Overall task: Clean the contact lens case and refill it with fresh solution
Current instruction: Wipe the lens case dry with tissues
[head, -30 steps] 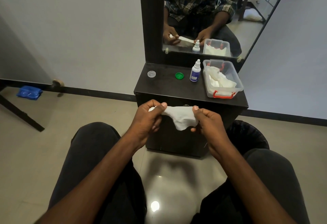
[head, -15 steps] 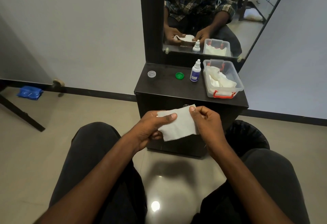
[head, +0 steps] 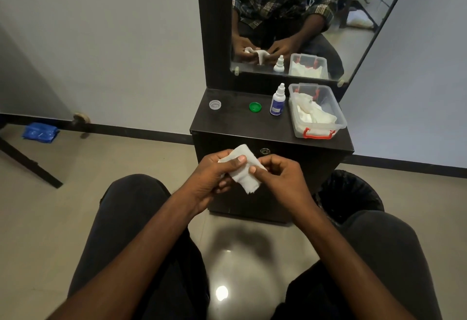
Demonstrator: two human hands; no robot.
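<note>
A small black cabinet (head: 252,127) stands in the middle of the frame, under a mirror (head: 303,16), with a shiny tiled floor (head: 151,158) below. On top sit one clear cap (head: 215,104), one green cap (head: 255,106), one little bottle (head: 278,99) and one clear box (head: 336,117) of tissues. Lower down, the left hand (head: 212,178) and right hand (head: 280,175) both pinch one white tissue (head: 246,170). The lens case may be wrapped inside; I cannot tell.
</note>
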